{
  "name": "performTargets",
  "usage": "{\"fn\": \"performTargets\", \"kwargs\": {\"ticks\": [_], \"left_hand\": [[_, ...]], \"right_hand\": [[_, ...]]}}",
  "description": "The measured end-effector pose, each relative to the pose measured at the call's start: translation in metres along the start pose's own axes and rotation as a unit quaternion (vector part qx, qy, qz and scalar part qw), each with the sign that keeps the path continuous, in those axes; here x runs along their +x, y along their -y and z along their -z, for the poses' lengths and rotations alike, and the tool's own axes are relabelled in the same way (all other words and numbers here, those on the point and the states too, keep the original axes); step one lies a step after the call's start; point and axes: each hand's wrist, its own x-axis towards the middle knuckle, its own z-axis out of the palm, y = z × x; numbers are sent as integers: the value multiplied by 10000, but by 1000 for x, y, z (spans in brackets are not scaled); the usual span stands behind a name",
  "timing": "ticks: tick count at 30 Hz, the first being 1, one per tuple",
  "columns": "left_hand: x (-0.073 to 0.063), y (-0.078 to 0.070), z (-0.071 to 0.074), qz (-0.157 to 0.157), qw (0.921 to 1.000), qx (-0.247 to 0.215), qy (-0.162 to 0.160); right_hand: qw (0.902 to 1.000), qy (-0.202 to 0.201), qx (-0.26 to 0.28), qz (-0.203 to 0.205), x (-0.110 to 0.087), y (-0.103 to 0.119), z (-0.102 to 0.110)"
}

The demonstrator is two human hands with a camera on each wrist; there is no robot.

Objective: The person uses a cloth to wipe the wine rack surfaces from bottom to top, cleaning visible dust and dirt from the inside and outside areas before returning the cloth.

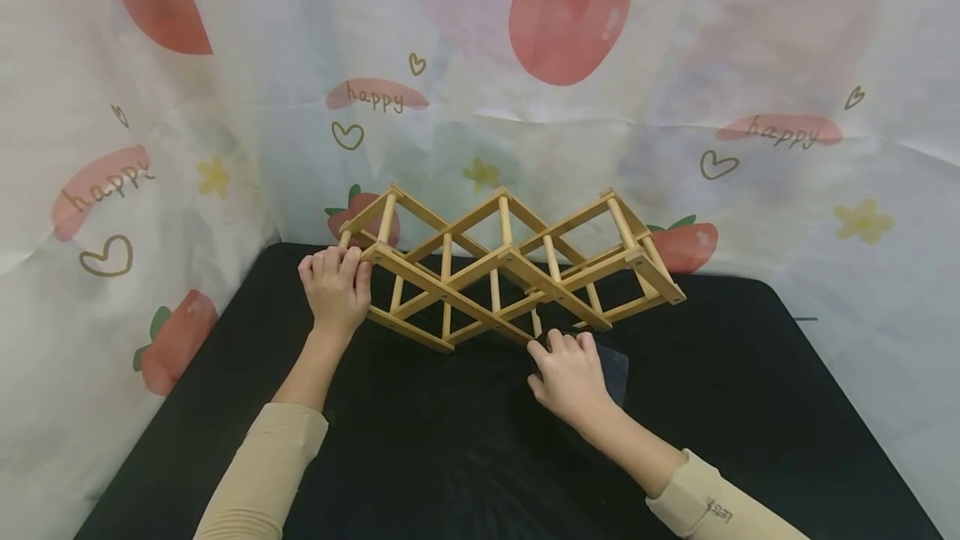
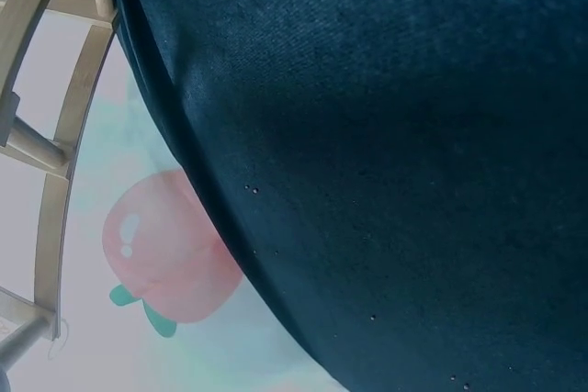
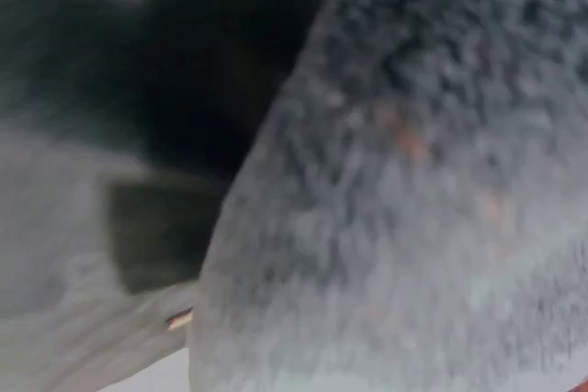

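A wooden accordion-style lattice rack (image 1: 508, 257) of crossed slats and round dowels stretches across the middle of the head view, spread open and tilted. My left hand (image 1: 335, 290) grips its left end, fingers over the corner. Below the rack's lower middle, my right hand (image 1: 572, 377) has curled fingers around a dark cloth (image 1: 617, 372), close by a lower slat end. Part of the cloth hangs out on the right of that hand. Fuzzy grey fabric (image 3: 395, 227) fills much of the blurred right wrist view. Slats (image 2: 78, 89) of the rack show along the left wrist view's left edge.
A black-covered table (image 1: 450, 457) lies beneath the rack and both arms. Behind and to the left hangs a pale curtain (image 1: 450, 15) printed with red fruit, hearts and the word "happy". The rack's back edge stands close before this curtain.
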Motion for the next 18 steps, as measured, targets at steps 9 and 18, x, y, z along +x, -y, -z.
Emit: {"fn": "performTargets", "kwargs": {"ticks": [9,18], "left_hand": [[0,-1,1,12,10000,11,31],[1,-1,1,32,10000,5,35]], "right_hand": [[9990,297,-255,-194,-28,-35,15],[9926,539,-192,-1068,-57,-74,18]]}}
